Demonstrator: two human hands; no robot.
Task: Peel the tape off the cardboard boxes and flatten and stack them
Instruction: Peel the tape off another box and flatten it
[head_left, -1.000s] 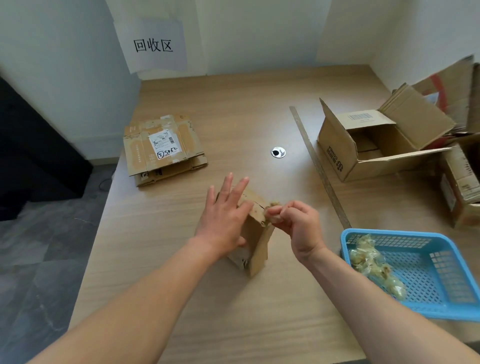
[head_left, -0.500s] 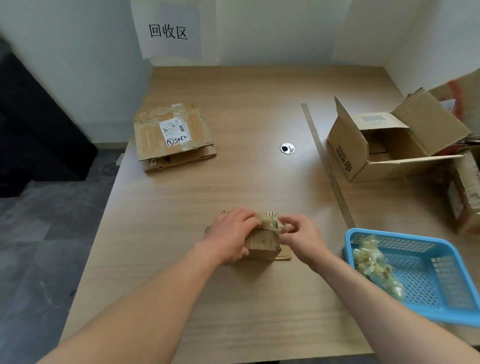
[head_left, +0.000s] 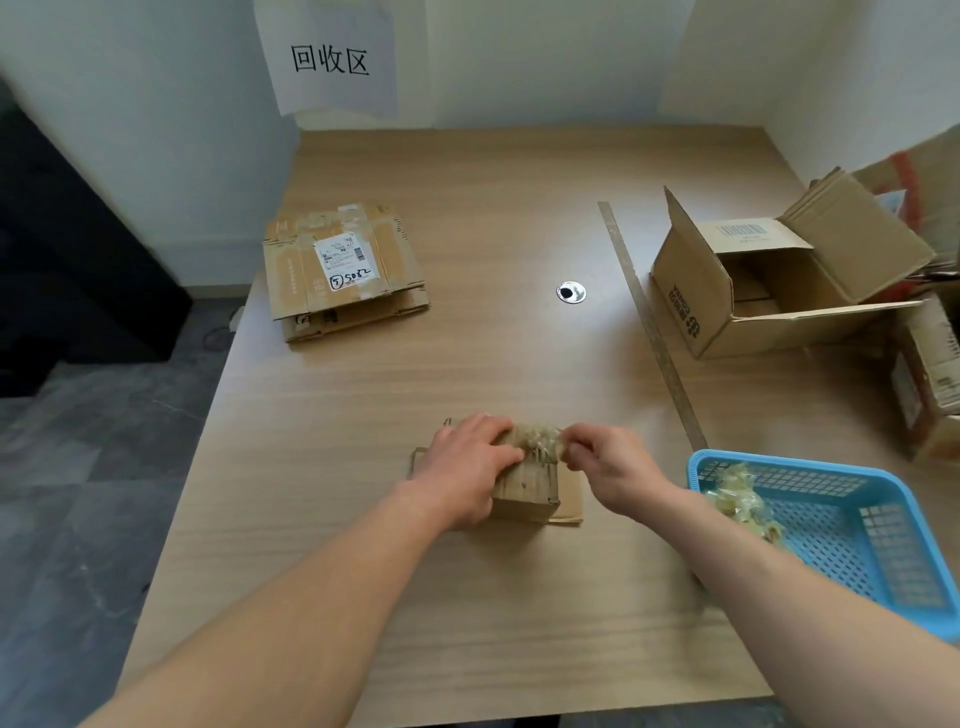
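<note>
Tape (head_left: 540, 441), bunched atop the small cardboard box (head_left: 524, 486) near the table's (head_left: 467, 364) front edge, is pinched by the right hand (head_left: 602, 467), the box gripped by the left hand (head_left: 462, 473); a low, steady pull is advised.

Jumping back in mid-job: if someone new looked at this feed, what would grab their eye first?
First, the hands at the near centre of the table: the left hand holds a small cardboard box while the right hand pinches crumpled tape at its top edge. Then the blue basket of peeled tape at near right, and the flattened boxes stacked far left.
</note>
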